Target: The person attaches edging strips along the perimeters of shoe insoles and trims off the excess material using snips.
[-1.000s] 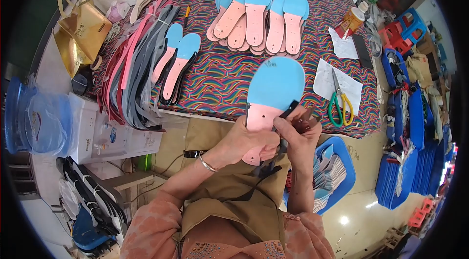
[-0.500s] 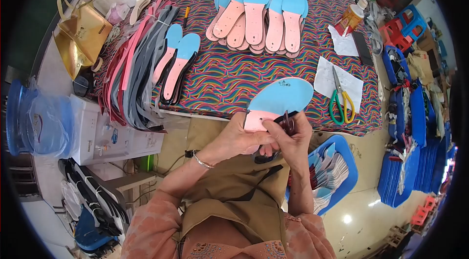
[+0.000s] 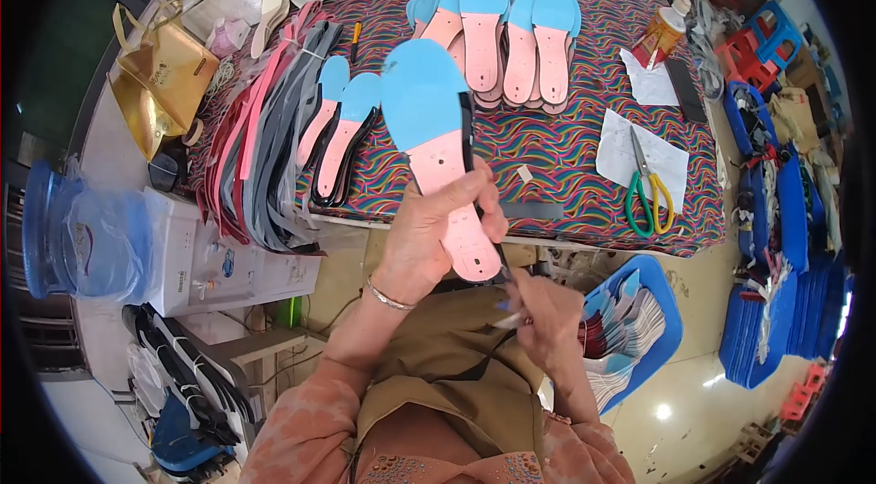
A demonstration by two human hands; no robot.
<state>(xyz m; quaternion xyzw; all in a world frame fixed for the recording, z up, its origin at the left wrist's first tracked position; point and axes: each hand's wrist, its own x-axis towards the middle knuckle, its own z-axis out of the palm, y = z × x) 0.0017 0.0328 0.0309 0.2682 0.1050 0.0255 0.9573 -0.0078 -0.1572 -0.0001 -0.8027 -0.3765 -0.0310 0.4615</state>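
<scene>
An insole, blue at the forefoot and pink toward the heel, stands nearly upright in front of me. My left hand is closed round its pink middle, thumb across the face. Along the insole's right edge runs a black strip, partly hidden by my fingers. Just below the heel, my right hand is closed and smeared by motion; the dark tail of the strip leads into its fingers. A blurred pale bit shows by those fingertips, too unclear to name.
Insole stacks lie at the table's back, with two smaller piles left. Long strips hang over the left edge. Green-and-yellow scissors lie on paper, below a bottle. A blue basket of insoles stands at right.
The insole has swung from lying slanted to nearly upright and moved left, in my left hand. My right hand has dropped below the heel. A small pale scrap and a grey strip now show on the table.
</scene>
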